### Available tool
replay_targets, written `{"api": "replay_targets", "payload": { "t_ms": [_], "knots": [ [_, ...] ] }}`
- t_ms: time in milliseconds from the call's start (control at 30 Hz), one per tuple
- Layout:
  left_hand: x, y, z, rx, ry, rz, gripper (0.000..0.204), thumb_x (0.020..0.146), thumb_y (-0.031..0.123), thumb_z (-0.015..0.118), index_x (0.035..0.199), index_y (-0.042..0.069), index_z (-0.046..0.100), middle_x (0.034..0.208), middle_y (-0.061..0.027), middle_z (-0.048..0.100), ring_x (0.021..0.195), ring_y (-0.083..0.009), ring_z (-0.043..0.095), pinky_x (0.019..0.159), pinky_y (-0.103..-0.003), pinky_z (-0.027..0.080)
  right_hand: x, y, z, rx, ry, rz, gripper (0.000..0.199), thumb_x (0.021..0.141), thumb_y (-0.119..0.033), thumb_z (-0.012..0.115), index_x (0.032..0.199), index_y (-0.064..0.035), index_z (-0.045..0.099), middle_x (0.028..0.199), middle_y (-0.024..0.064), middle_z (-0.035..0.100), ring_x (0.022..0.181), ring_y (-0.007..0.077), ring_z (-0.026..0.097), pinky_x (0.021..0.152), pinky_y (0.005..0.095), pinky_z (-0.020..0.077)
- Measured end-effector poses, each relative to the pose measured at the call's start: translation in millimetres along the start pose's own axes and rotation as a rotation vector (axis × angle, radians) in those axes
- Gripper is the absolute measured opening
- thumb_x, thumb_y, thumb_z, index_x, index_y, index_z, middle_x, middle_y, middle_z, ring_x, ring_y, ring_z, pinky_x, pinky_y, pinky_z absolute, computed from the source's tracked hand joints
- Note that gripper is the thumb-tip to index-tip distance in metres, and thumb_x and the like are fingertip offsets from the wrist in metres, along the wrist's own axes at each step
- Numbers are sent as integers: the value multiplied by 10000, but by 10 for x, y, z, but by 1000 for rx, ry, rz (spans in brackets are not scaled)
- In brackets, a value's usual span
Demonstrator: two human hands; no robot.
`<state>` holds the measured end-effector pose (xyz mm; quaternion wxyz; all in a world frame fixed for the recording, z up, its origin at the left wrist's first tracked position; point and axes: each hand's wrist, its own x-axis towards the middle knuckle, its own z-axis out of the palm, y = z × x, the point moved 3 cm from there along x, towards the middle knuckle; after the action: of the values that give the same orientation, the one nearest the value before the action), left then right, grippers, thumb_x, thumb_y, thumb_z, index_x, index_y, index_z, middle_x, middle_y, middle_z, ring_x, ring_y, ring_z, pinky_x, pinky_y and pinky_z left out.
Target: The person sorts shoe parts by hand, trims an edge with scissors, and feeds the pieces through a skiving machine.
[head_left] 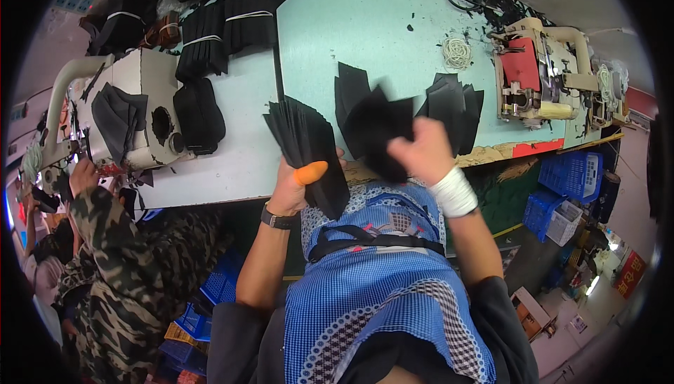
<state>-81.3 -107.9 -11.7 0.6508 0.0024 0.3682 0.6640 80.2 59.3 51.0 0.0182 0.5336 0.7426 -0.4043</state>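
My left hand [298, 180], an orange cover on its thumb, grips a thick fanned stack of black flat pieces [307, 138] in front of my apron. To its right, my right hand [425, 147] has a white wrap at the wrist and pinches a black piece [385, 128] that is smeared by motion. Its fingers are partly hidden. Behind that piece, more black pieces [351, 85] lie at the table's front edge. A further fanned group of black pieces [456, 107] rests just right of my right hand.
Tied black bundles [249, 15] lie on the pale table [351, 12] at the back left. Sewing machines stand at the left [158, 103] and right [540, 78]. White cord [456, 53] lies coiled nearby. A person in a camouflage sleeve [105, 222] works at left. Blue crates [572, 173] stand at right.
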Motion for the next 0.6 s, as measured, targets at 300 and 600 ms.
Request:
{"api": "replay_targets", "payload": {
  "t_ms": [300,600],
  "knots": [
    [127,-44,-194,172,169,37,394,904,114,642,1249,-10,499,1172,-154,623,1008,-256,655,835,-381,567,39,-73,1,41,150,-160,398,744,-61,581,1120,68,594,822,251,666,754,372,683,693,425,543],
    [12,21,-236,33,84,68,366,919,73,571,1269,-7,501,1171,-163,611,1044,-275,634,888,-417,545,433,494,-136,345,125,-131,180,827,-77,569,883,94,587,704,191,618,602,225,589,579,358,469]
  ]
}}
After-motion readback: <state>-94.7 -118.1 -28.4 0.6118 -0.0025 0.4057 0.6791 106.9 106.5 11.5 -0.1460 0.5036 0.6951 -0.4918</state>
